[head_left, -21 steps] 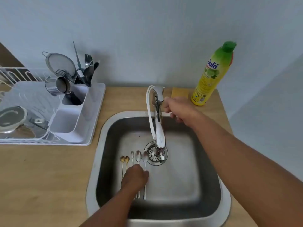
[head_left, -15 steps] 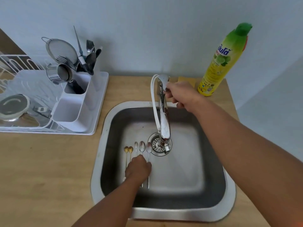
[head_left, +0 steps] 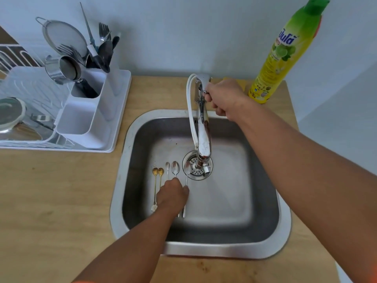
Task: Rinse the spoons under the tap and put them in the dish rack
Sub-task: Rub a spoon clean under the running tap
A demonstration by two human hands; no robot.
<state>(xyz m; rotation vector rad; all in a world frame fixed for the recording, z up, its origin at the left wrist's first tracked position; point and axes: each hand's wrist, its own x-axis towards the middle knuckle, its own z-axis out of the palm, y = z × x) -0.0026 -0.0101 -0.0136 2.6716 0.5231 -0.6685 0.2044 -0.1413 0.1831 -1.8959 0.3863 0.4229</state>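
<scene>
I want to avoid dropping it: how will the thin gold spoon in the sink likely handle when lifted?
The gold spoon looks long-stemmed and slim, so probably light and stiff. Lying flat on the steel sink, it may be hard to pinch and could slide.

Five spoons (head_left: 175, 170) lie in the sink (head_left: 283, 231), left of the drain (head_left: 196, 170); dish rack (head_left: 67, 111) further left.

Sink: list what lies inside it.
In the sink, five spoons lie side by side left of the drain strainer: two gold spoons and three silver spoons. The left hand covers their handles; its grip cannot be seen.
</scene>
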